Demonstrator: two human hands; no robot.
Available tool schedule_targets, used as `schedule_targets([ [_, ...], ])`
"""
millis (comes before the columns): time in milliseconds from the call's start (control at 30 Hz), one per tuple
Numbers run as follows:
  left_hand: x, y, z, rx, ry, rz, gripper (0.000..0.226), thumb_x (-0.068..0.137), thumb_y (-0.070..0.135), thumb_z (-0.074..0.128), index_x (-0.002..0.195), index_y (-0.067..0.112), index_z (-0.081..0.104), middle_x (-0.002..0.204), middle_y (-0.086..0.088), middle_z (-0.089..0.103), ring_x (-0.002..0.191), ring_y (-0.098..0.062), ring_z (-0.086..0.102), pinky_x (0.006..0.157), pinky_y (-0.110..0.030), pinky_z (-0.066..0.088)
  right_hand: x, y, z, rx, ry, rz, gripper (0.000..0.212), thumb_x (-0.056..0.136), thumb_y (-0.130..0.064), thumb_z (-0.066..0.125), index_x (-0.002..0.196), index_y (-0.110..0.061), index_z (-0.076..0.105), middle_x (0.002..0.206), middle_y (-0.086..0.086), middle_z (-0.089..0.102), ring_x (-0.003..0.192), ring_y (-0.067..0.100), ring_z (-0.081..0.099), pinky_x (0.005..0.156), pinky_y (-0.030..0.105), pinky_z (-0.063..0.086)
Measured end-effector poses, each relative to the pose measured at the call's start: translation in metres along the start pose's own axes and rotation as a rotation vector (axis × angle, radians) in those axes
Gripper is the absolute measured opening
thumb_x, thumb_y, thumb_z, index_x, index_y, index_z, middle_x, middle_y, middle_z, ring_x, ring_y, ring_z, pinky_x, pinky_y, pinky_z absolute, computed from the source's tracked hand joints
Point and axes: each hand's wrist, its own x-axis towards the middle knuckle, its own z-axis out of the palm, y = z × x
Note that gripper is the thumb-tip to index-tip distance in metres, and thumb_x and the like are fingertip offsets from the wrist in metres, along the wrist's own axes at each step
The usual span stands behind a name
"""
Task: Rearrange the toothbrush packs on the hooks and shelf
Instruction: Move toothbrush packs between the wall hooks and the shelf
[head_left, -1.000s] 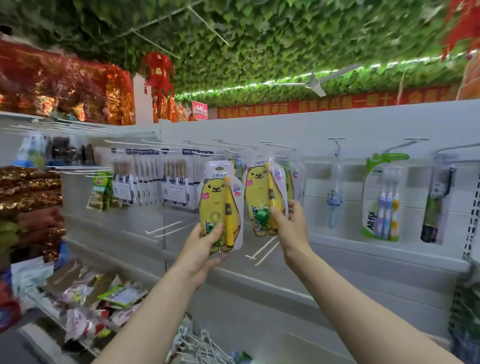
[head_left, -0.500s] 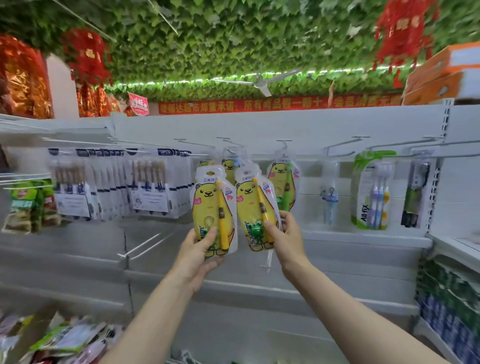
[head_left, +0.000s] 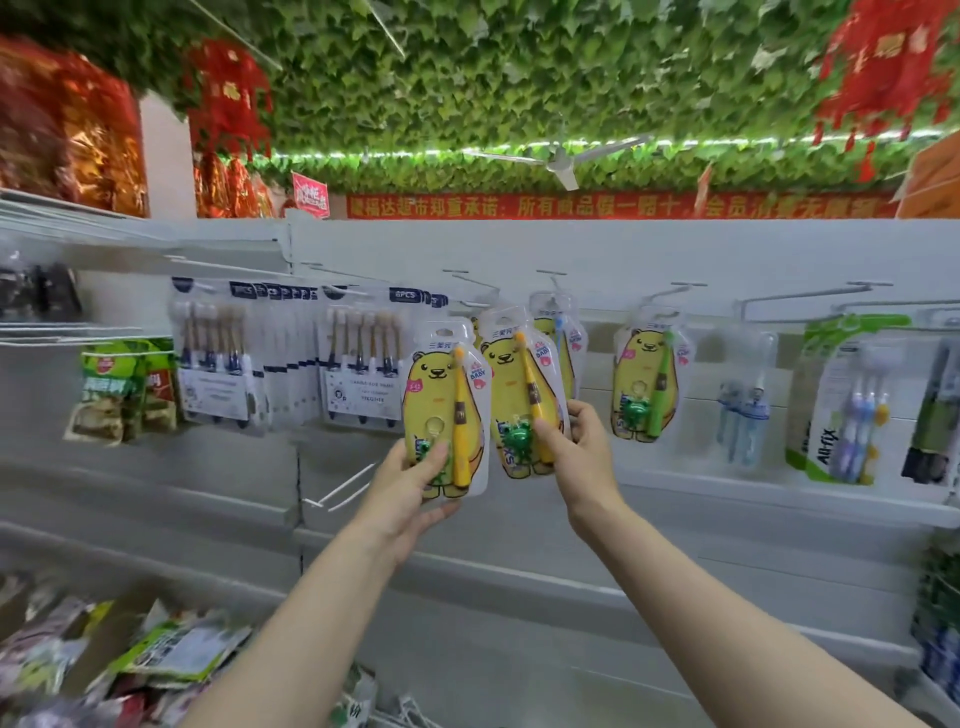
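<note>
**Two yellow bear toothbrush packs held up at the white hook wall**

The left hand (head_left: 410, 480) grasps a yellow bear toothbrush pack (head_left: 445, 410) by its lower end, thumb across the front near a green toy, fingers behind. This pack carries a yellow brush and stands upright, its top just below and in front of the hanging six-piece brush packs (head_left: 358, 358). The right hand (head_left: 582, 457) pinches a second yellow bear pack (head_left: 522, 395) at its lower right edge, thumb on the front beside a green frog toy. That pack tilts slightly and sits just right of the left-hand pack, their edges nearly touching; whether its top is on a hook cannot be told.

Relative to the right-hand pack: directly behind it hangs another bear pack with a blue brush (head_left: 563, 338) on a wire hook. To its right, apart, a bear pack with a green brush (head_left: 649, 379) hangs from its own hook. Further right hang a clear pack with blue pieces (head_left: 743, 410) and a green-and-white All-fix brush pack (head_left: 847, 400). Below and left of it, a bare double wire hook (head_left: 337, 491) juts from the white panel (head_left: 519, 525). Far left hang green snack bags (head_left: 122, 389).
</note>
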Motion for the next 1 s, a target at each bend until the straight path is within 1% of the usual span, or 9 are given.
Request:
schedule_targets([
  [267, 0.023, 0.011, -0.056, 0.025, -0.025, -0.024, 0.023, 0.094, 0.023, 0.065, 0.117, 0.02, 0.061, 0.114, -0.01, 0.073, 0.108, -0.03, 0.066, 0.095, -0.052, 0.053, 0.004, 0.016, 0.051, 0.028, 0.03, -0.007, 0.019, 0.096, -0.011, 0.063, 0.106, -0.025, 0.055, 0.111, 0.003, 0.067, 0.1, 0.015, 0.067, 0.075, 0.027, 0.057],
  [333, 0.031, 0.017, -0.071, 0.026, -0.039, -0.037, 0.025, 0.095, 0.022, 0.065, 0.119, 0.02, 0.061, 0.114, -0.01, 0.073, 0.11, -0.031, 0.066, 0.096, -0.053, 0.052, 0.003, 0.016, 0.066, 0.043, 0.067, -0.02, 0.018, 0.097, -0.01, 0.062, 0.104, -0.025, 0.056, 0.108, 0.001, 0.067, 0.098, 0.012, 0.066, 0.074, 0.024, 0.055],
  [400, 0.038, 0.023, -0.085, 0.04, -0.062, -0.045, 0.026, 0.095, 0.022, 0.065, 0.12, 0.019, 0.061, 0.114, -0.01, 0.073, 0.11, -0.031, 0.066, 0.097, -0.054, 0.052, 0.002, 0.02, 0.078, 0.06, 0.104, -0.02, 0.018, 0.097, -0.01, 0.063, 0.109, -0.021, 0.057, 0.11, 0.001, 0.067, 0.099, 0.012, 0.066, 0.073, 0.023, 0.055],
  [567, 0.048, 0.032, -0.114, 0.036, -0.13, -0.037, 0.023, 0.096, 0.02, 0.063, 0.12, 0.019, 0.061, 0.115, -0.011, 0.073, 0.107, -0.032, 0.066, 0.099, -0.055, 0.051, -0.01, 0.035, 0.098, 0.077, 0.21, -0.032, 0.018, 0.096, -0.014, 0.065, 0.107, -0.025, 0.057, 0.115, 0.006, 0.069, 0.102, 0.019, 0.069, 0.071, 0.028, 0.057],
  [667, 0.047, 0.029, -0.125, 0.034, -0.157, -0.058, 0.025, 0.096, 0.02, 0.063, 0.121, 0.018, 0.06, 0.116, -0.012, 0.073, 0.112, -0.035, 0.066, 0.099, -0.055, 0.051, -0.02, 0.036, 0.107, 0.09, 0.246, -0.059, 0.018, 0.096, -0.015, 0.064, 0.107, -0.026, 0.056, 0.115, 0.006, 0.069, 0.103, 0.02, 0.069, 0.067, 0.023, 0.057],
  [767, 0.046, 0.027, -0.131, 0.039, -0.184, -0.073, 0.024, 0.096, 0.02, 0.063, 0.12, 0.018, 0.06, 0.115, -0.012, 0.073, 0.112, -0.036, 0.066, 0.097, -0.055, 0.052, -0.025, 0.03, 0.114, 0.069, 0.27, -0.105, 0.017, 0.097, -0.014, 0.064, 0.106, -0.026, 0.056, 0.112, 0.004, 0.07, 0.1, 0.016, 0.069, 0.064, 0.021, 0.057],
  [867, 0.047, 0.029, -0.135, 0.027, -0.21, -0.064, 0.024, 0.097, 0.019, 0.062, 0.121, 0.018, 0.06, 0.114, -0.012, 0.073, 0.106, -0.034, 0.067, 0.097, -0.054, 0.052, -0.02, 0.023, 0.12, 0.049, 0.26, -0.135, 0.015, 0.097, -0.014, 0.064, 0.106, -0.024, 0.058, 0.111, 0.004, 0.07, 0.099, 0.016, 0.069, 0.075, 0.028, 0.06],
  [933, 0.048, 0.031, -0.136, 0.016, -0.216, -0.055, 0.024, 0.097, 0.019, 0.062, 0.121, 0.018, 0.061, 0.113, -0.012, 0.074, 0.104, -0.032, 0.068, 0.096, -0.053, 0.053, -0.014, 0.02, 0.123, 0.044, 0.264, -0.125, 0.015, 0.097, -0.015, 0.064, 0.109, -0.024, 0.058, 0.111, 0.003, 0.069, 0.103, 0.017, 0.068, 0.084, 0.035, 0.06],
  [1000, 0.05, 0.031, -0.136, 0.009, -0.219, -0.055, 0.024, 0.097, 0.02, 0.062, 0.121, 0.018, 0.06, 0.112, -0.011, 0.074, 0.103, -0.032, 0.068, 0.096, -0.052, 0.053, -0.007, 0.021, 0.124, 0.055, 0.274, -0.098, 0.016, 0.097, -0.016, 0.063, 0.111, -0.022, 0.058, 0.113, 0.003, 0.069, 0.106, 0.019, 0.067, 0.088, 0.039, 0.059],
])
